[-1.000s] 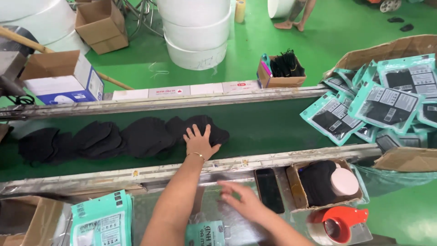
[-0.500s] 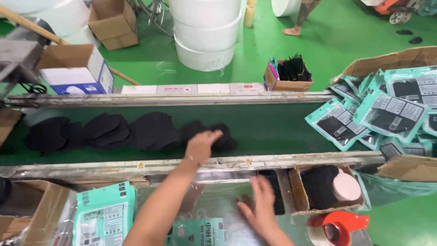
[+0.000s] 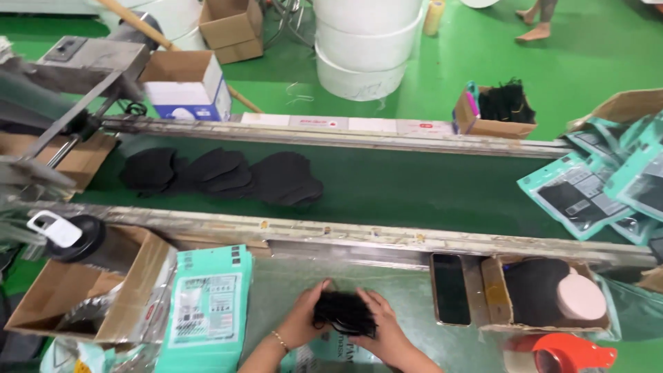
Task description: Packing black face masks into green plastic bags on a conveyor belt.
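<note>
My left hand point(image 3: 302, 319) and my right hand point(image 3: 384, 330) together clasp a small stack of black masks point(image 3: 343, 313) low over the metal worktop, just above a teal packet point(image 3: 330, 354). On the dark green conveyor belt point(image 3: 428, 188) beyond, several black masks point(image 3: 222, 174) lie in an overlapping row at the left. A pile of teal packaging bags point(image 3: 206, 307) lies left of my hands.
A black phone point(image 3: 450, 288) lies right of my hands, beside a cardboard box point(image 3: 545, 293) holding black masks and a pink disc. Filled teal packets point(image 3: 592, 186) pile at the right. An open carton point(image 3: 86, 290) stands at the left. White drums point(image 3: 366, 43) stand on the green floor.
My left hand has left the belt with black masks and come back to the worktop. Both hands now hold the stack together. The view has shifted.
</note>
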